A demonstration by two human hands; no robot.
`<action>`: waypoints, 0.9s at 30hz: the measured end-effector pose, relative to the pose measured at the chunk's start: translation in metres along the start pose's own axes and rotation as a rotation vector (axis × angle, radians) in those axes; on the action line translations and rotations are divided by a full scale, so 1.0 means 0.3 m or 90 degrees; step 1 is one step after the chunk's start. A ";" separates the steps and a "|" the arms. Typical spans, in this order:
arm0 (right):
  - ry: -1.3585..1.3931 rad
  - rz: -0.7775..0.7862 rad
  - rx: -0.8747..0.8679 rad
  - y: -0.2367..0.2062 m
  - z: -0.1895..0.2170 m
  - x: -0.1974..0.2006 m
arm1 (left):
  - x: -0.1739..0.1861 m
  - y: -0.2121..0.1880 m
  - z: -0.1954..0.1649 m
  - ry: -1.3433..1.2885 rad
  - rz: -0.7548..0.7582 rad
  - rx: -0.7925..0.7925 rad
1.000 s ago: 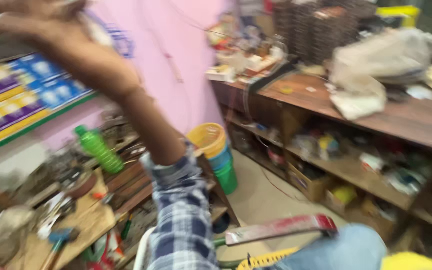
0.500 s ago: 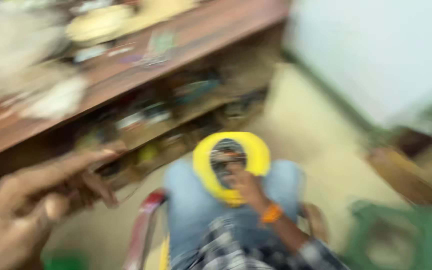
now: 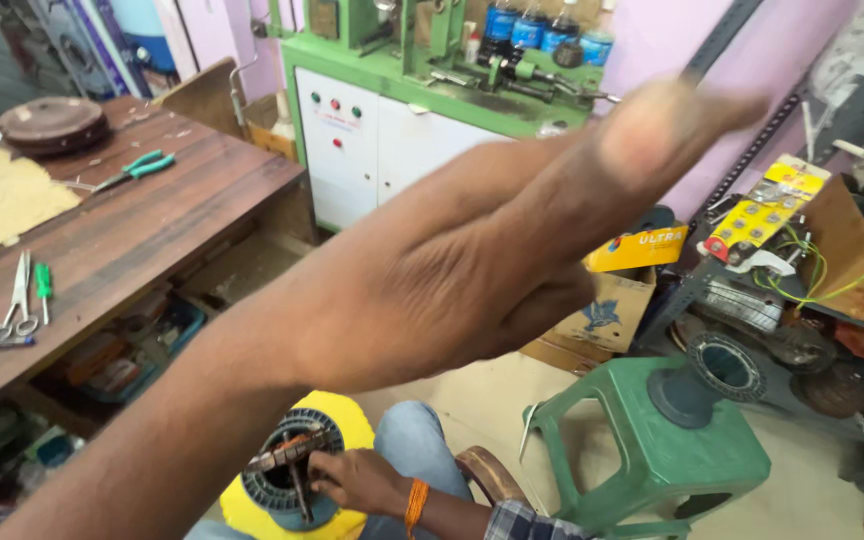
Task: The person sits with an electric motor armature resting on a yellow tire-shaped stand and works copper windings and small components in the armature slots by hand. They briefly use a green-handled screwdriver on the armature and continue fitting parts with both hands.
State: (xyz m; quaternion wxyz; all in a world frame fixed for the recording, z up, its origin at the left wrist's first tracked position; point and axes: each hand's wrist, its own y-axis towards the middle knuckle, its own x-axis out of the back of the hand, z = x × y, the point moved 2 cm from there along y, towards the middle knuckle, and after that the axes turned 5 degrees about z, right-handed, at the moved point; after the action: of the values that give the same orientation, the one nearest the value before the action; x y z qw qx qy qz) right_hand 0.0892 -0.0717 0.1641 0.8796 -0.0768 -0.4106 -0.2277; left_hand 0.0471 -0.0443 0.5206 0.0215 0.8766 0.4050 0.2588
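At the frame's centre the left hand [image 3: 472, 260] reaches out close to the lens, fingers extended, holding nothing. At the bottom, the right hand [image 3: 357, 480] grips a yellow-rimmed motor coil [image 3: 292, 470] on the lap. A green stool [image 3: 652, 450] stands right, a wooden counter [image 3: 122, 230] left.

Left hand [image 3: 452, 270] raised, fingers [image 3: 652, 140] extended

Open floor [image 3: 472, 400] lies between the worktop [image 3: 152, 220] and the green stool [image 3: 652, 450]. The cluttered shelf [image 3: 802, 330] seems to block the right side.
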 end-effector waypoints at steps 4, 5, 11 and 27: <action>0.074 -0.043 0.079 0.016 -0.047 -0.024 | -0.036 -0.146 0.133 0.211 0.016 0.045; 0.149 -0.013 0.067 0.021 -0.072 -0.038 | -0.055 -0.199 0.179 0.313 0.059 0.040; 0.140 0.074 -0.033 0.048 -0.177 -0.122 | -0.208 -0.549 0.522 0.436 0.072 0.216; -0.029 -0.016 -0.063 0.043 -0.313 -0.232 | -0.564 -0.731 1.107 0.180 -0.237 0.370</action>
State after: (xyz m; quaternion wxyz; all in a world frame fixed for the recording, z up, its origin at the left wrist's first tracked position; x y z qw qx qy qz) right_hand 0.1209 -0.0670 0.0508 0.8622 -0.1200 -0.4198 -0.2566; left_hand -0.0407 0.0380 0.1053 -0.2380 0.7131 0.6129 0.2434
